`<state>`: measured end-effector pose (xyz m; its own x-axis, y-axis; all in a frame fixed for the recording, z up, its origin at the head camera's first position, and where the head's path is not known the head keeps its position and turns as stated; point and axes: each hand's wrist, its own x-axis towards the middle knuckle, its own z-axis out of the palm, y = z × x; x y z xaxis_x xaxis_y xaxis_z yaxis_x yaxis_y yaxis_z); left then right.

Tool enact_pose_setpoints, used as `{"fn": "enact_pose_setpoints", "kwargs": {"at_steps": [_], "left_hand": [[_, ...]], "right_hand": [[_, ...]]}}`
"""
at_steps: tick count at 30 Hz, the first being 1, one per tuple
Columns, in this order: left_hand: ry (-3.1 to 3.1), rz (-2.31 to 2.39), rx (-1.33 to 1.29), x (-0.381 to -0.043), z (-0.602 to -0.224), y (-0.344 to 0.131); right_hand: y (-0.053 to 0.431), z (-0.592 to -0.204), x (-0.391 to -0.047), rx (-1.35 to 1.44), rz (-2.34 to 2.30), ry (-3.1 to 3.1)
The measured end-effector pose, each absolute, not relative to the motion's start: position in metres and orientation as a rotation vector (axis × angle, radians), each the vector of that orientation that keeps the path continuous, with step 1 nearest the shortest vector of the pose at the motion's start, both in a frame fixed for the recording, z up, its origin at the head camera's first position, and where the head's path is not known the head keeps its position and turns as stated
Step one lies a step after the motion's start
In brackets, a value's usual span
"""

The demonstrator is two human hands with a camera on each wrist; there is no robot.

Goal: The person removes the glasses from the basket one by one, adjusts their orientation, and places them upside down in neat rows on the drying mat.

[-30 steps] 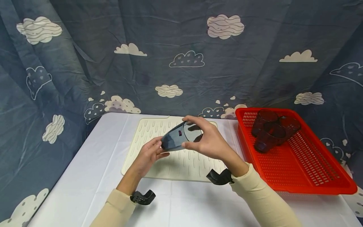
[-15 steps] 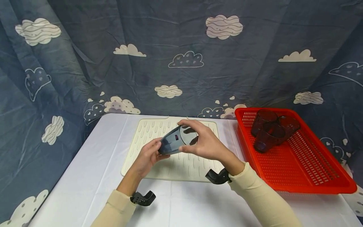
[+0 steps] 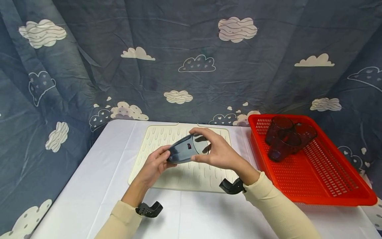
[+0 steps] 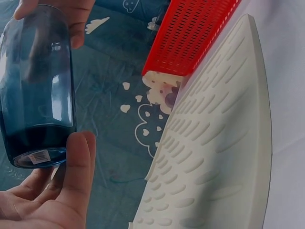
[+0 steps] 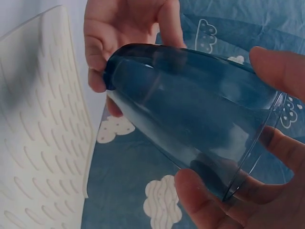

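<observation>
A blue-tinted drinking glass is held tilted on its side above the cream ribbed drying mat. My left hand grips the thick base end, thumb on the near side. The right hand spans the rim, with thumb and fingers on opposite sides of the mouth. In the left wrist view, a small white label shows on the underside of the base. The right wrist view has the glass stretched between both hands, its open mouth toward the right palm.
To the right stands a red perforated plastic basket with 3 dark purple glasses at its far left corner. A white cloth covers the table. Behind it hangs a dark blue curtain with cloud prints.
Both hands keep hold of the glass. It has sunk slightly toward the mat, its rim end moving a little left and down. The basket and its glasses have not moved.
</observation>
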<state>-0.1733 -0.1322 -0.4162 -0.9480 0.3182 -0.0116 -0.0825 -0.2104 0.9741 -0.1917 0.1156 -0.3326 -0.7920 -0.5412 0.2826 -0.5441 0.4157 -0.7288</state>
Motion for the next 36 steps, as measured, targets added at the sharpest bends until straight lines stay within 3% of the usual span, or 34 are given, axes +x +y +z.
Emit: {"fn": "enact_pose_setpoints", "kwargs": {"at_steps": [36], "left_hand": [[1.808,2.287,0.248,-0.166,-0.4,-0.136]], "right_hand": [[0.126,-0.34,-0.189,1.004,1.487,-2.626]]}}
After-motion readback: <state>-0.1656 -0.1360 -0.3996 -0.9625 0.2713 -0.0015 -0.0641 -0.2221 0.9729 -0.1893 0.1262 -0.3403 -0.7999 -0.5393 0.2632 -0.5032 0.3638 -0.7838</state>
